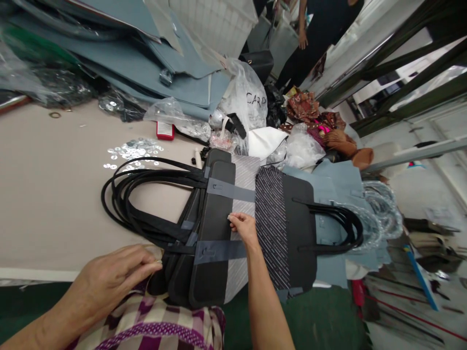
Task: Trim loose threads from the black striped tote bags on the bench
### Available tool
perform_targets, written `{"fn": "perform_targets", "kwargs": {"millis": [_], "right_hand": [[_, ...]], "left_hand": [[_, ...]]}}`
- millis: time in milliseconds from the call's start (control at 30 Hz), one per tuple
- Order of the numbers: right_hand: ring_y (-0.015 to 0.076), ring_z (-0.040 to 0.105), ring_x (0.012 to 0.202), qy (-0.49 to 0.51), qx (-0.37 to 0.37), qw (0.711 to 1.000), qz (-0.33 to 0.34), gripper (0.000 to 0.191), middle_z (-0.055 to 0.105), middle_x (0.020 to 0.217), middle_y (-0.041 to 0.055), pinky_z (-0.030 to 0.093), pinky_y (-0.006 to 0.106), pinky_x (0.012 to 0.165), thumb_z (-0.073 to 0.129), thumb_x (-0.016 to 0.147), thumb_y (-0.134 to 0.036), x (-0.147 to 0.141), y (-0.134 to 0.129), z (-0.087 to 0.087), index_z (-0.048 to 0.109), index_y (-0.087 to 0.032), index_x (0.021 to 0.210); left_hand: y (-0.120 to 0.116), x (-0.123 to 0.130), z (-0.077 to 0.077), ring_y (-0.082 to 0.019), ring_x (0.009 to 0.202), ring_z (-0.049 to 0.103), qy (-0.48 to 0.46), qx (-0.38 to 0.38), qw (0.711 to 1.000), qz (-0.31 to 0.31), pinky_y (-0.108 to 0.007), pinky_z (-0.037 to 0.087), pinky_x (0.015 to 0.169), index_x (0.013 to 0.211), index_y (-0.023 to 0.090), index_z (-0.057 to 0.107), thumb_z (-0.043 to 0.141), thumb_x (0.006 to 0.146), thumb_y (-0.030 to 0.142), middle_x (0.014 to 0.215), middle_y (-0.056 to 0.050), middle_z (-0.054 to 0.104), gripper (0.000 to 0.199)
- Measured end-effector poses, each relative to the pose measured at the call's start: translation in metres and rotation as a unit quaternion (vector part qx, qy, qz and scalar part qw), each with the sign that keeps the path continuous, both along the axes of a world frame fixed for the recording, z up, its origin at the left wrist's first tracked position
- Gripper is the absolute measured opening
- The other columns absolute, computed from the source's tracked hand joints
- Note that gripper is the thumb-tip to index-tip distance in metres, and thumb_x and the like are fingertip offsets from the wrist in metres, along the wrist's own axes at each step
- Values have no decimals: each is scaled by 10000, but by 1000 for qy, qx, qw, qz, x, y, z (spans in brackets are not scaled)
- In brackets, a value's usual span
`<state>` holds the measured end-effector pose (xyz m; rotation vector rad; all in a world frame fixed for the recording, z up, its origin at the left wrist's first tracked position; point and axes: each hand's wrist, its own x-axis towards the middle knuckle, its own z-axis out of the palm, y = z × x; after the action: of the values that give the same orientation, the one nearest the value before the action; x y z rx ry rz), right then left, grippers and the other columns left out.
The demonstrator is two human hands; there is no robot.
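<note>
A black tote bag (215,204) lies opened out flat on the table, with grey straps (229,190) across its panels. Grey striped fabric (244,175) and dark striped fabric (272,228) run down its middle. Long black handles (126,194) loop out to the left, and a second set (339,226) lies to the right. My left hand (116,277) is pinched at the bag's near edge, apparently on a thin pale thread (151,248). My right hand (242,228) rests on the grey striped fabric, its fingertips at the black panel's edge.
A beige table (47,194) carries scattered silver metal discs (133,154). Blue-grey material sheets (146,63), plastic bags (244,92) and brown scraps (339,138) are heaped beyond the bag. A person in black (302,39) stands at the far side. Green floor (314,316) shows below the table edge.
</note>
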<state>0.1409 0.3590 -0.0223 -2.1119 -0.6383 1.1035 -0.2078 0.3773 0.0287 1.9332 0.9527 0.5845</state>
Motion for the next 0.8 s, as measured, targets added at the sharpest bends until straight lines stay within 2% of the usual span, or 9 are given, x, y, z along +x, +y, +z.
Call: {"fn": "perform_targets", "kwargs": {"millis": [133, 267, 367, 467, 533, 567, 633, 700, 800], "right_hand": [[96, 587, 469, -32, -36, 998, 39, 138, 602, 555, -67, 469, 193, 450, 745, 825, -244, 1, 5, -3, 676, -139, 882], [143, 526, 353, -97, -71, 991, 60, 363, 534, 466, -104, 404, 231, 361, 822, 719, -320, 15, 6, 4, 625, -160, 978], [171, 547, 416, -167, -55, 982, 74, 381, 546, 496, -72, 454, 281, 433, 834, 707, -376, 10, 4, 18, 621, -157, 935], [181, 642, 683, -210, 21, 971, 115, 218, 671, 745, 18, 550, 324, 704, 724, 844, -350, -28, -4, 34, 665, -169, 950], [201, 661, 896, -215, 79, 953, 199, 196, 716, 965, 52, 540, 348, 877, 760, 839, -340, -68, -15, 40, 714, -205, 974], [231, 650, 997, -225, 105, 933, 260, 248, 717, 1066, 65, 526, 376, 933, 815, 801, -353, -88, -22, 41, 735, -222, 995], [300, 609, 1115, -294, 132, 870, 373, 347, 681, 1241, 103, 519, 451, 950, 853, 782, -379, -122, -34, 38, 742, -228, 1073], [323, 608, 1106, -359, 131, 823, 420, 270, 669, 1283, 114, 538, 476, 890, 807, 840, -349, -144, -42, 33, 739, -217, 1065], [283, 650, 1011, -386, 153, 823, 387, 76, 718, 1161, 79, 561, 436, 835, 717, 913, -251, -147, -45, 38, 723, -214, 979]], "left_hand": [[4, -7, -1, -78, 599, 655, -4, 20, 1000, -3, -125, 479, 632, 771, 255, 689, 529, 999, 540, 683, 69, 669, 399], [4, -13, 0, -83, 622, 675, 11, 21, 1000, 18, -120, 489, 628, 798, 260, 699, 541, 990, 529, 704, 67, 683, 366], [4, -16, 7, -59, 586, 658, -1, 63, 997, 36, -108, 466, 615, 794, 255, 686, 524, 1005, 503, 677, 81, 662, 363], [3, -18, 16, -51, 579, 644, -2, 106, 994, 32, -122, 452, 615, 800, 250, 675, 513, 1020, 494, 675, 85, 650, 366], [2, -21, 19, -57, 595, 635, 9, 138, 990, 27, -145, 443, 633, 781, 251, 658, 522, 1021, 487, 680, 84, 647, 363], [1, -23, 19, -64, 606, 628, 17, 154, 988, 22, -161, 439, 652, 771, 252, 650, 532, 1019, 483, 682, 83, 644, 359], [-2, -27, 17, -86, 644, 618, 32, 185, 982, 6, -195, 430, 704, 770, 254, 638, 562, 1007, 476, 695, 79, 642, 334], [-7, -30, 14, -105, 701, 618, 39, 208, 977, -18, -222, 421, 759, 804, 262, 644, 573, 1003, 473, 735, 74, 655, 298], [-20, -31, 9, -142, 821, 627, 38, 225, 974, -3, -267, 415, 850, 845, 278, 669, 512, 1023, 498, 836, 45, 691, 324]]}}
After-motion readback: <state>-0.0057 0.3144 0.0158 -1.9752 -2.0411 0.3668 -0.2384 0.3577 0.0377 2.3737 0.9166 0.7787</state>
